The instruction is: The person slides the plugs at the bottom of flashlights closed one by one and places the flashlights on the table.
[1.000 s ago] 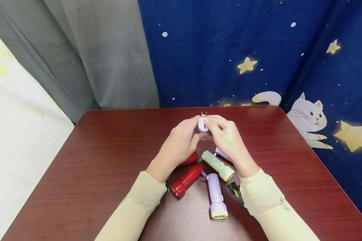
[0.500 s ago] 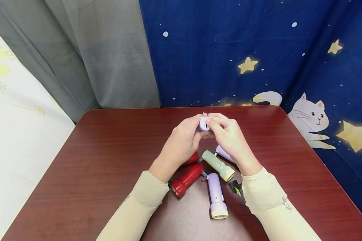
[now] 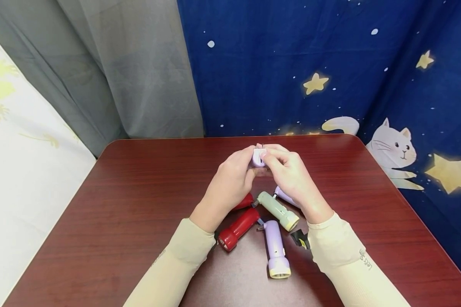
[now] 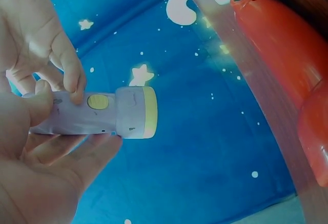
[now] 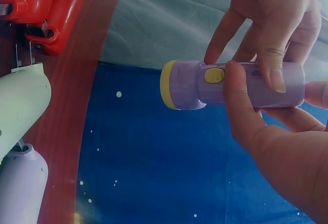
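Both hands hold a purple flashlight [image 3: 258,159] up over the far part of the table, its plug end facing the head camera. My left hand [image 3: 230,177] grips the body from the left. From the right, my right hand [image 3: 290,177] pinches it, thumb pressed on the plug end beside a narrow slot. Thin metal prongs stick up from that end. In the left wrist view, the flashlight [image 4: 136,112] shows its yellow-rimmed head and a yellow switch [image 4: 98,101]. Fingers [image 5: 238,80] of the right hand lie along the body near the switch in the right wrist view.
Below the hands lie two red flashlights [image 3: 239,229], a green flashlight [image 3: 274,209] and two more purple flashlights [image 3: 275,245], some with prongs out. A dark item with a yellow mark [image 3: 300,239] lies by the right sleeve. Curtains [image 3: 261,85] hang behind the table [image 3: 157,179].
Over the last second both hands shift only slightly, staying on the flashlight. Its prongs show shorter above the plug end than before. The flashlights on the table stay put.
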